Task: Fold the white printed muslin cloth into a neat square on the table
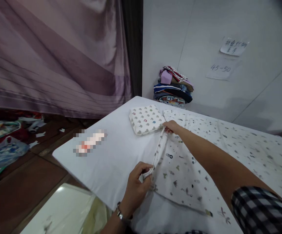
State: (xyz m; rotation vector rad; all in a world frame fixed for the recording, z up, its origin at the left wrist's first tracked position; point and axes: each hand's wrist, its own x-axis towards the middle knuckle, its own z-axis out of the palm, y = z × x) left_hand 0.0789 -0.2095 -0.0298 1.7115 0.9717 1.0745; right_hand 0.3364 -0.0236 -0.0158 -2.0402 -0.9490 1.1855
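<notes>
A white printed cloth (187, 169) lies spread on the white table (111, 156). My left hand (136, 187) is closed, pinching the near end of the cloth's raised left edge. My right hand (172, 126) reaches far out and pinches the far end of that same edge, so the edge is stretched between both hands. Just left of my right hand sits a folded white cloth with small coloured prints (146, 119).
A pile of folded coloured clothes (173, 87) rests at the table's far corner against the white wall. Paper notes (233, 47) are stuck on the wall. A mauve curtain (53, 55) hangs at left. Bags and scraps (6, 148) litter the brown floor.
</notes>
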